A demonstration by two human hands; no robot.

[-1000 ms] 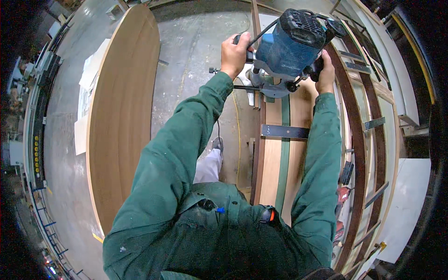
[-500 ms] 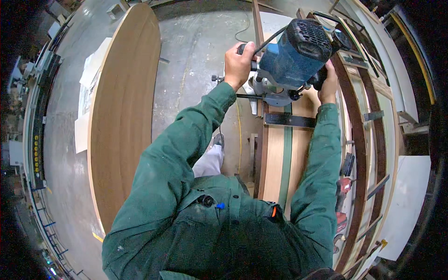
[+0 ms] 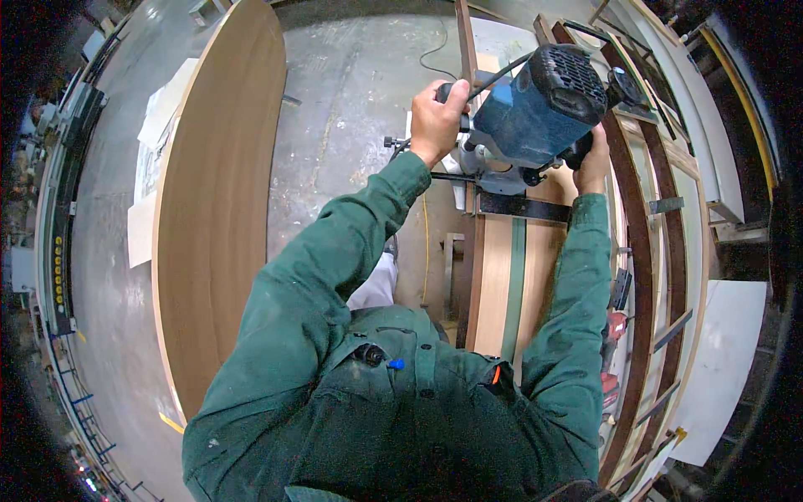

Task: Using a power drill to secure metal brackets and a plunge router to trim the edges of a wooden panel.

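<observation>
A blue and black plunge router sits over a long wooden workpiece, toward its far part. My left hand is closed round the router's left knob. My right hand grips the black handle on the other side; its fingers are partly hidden by the motor body. A power cord runs out past the left knob. Below the router's base, a dark crossbar lies across the workpiece, which has a green stripe running lengthwise. The router bit is hidden from view.
On my left stands a large brown wooden panel with a curved far end, papers beside it. Dark-edged wooden frames run along my right, with red power tools near them. A yellow cord lies on the floor.
The view has shifted slightly, and the router with both hands appears a little lower and to the right. Both hands keep their hold on the handles.
</observation>
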